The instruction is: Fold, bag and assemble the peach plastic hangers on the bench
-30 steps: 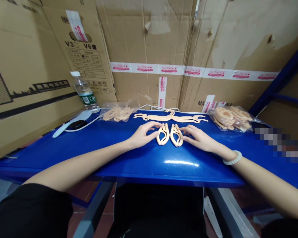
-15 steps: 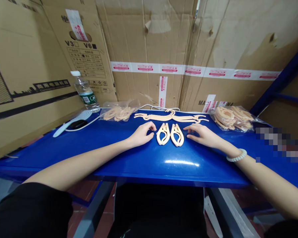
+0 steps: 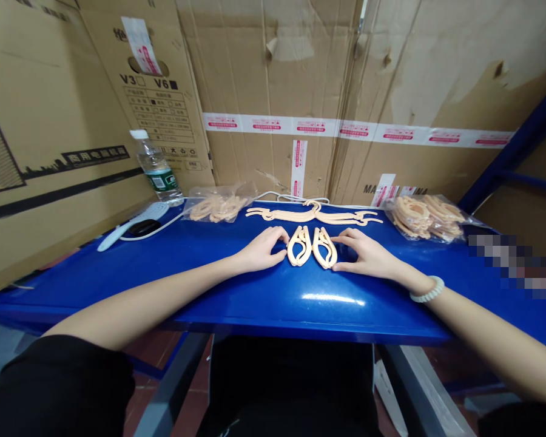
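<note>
Two folded peach plastic hanger pieces lie side by side on the blue table (image 3: 255,297), the left piece (image 3: 299,246) and the right piece (image 3: 324,247). My left hand (image 3: 260,250) rests on the table with its fingertips touching the outer edge of the left piece. My right hand (image 3: 366,254) lies opposite, thumb and fingers touching the outer edge of the right piece. Both hands have fingers spread and curved, gripping nothing. Behind the pieces lies a long unfolded peach hanger (image 3: 313,215).
A clear bag of peach parts (image 3: 218,206) sits at the back left, another bag (image 3: 430,216) at the back right. A water bottle (image 3: 155,168), a white handheld device (image 3: 130,226) and a cable stand at the far left. Cardboard boxes (image 3: 300,91) wall the back.
Both hands drew away from the two folded pieces half a second ago, then came back in; now their fingertips touch the pieces' outer edges again. The pieces stayed put.
</note>
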A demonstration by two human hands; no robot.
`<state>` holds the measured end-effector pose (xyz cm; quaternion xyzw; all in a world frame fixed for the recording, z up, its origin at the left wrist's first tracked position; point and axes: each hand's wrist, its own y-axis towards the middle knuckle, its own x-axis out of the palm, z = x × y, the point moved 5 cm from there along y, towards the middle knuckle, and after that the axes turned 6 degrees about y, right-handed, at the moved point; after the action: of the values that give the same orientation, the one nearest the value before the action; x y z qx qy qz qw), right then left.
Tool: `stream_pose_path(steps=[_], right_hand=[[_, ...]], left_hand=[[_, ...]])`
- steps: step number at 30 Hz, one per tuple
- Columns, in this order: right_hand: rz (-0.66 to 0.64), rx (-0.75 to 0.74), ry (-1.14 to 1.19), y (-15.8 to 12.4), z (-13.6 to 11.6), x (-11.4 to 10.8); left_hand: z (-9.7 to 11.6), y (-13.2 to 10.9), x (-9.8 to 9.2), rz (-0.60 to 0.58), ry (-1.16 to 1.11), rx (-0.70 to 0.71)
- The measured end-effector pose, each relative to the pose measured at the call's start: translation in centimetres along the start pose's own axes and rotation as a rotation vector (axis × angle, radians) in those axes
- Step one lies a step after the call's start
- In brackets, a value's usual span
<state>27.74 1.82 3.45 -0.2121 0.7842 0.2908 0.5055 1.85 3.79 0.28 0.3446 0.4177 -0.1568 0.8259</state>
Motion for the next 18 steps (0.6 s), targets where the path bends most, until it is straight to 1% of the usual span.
stream_pose_path(steps=[5, 13, 15, 18], right_hand=[[0.021, 0.037, 0.013, 0.0, 0.1, 0.3], [0.005, 0.051, -0.021, 0.1, 0.1, 0.3], [0.002, 0.051, -0.023, 0.1, 0.1, 0.2], [0.020, 0.053, -0.018, 0.0, 0.6, -0.1]], left_hand=[[-0.2, 0.0, 0.0, 0.003, -0.022, -0.040], [0.0, 0.0, -0.1, 0.001, -0.038, -0.033], [-0.3, 0.0, -0.2, 0.000, -0.069, -0.064], [-1.3, 0.2, 0.0, 0.007, -0.185, -0.156]])
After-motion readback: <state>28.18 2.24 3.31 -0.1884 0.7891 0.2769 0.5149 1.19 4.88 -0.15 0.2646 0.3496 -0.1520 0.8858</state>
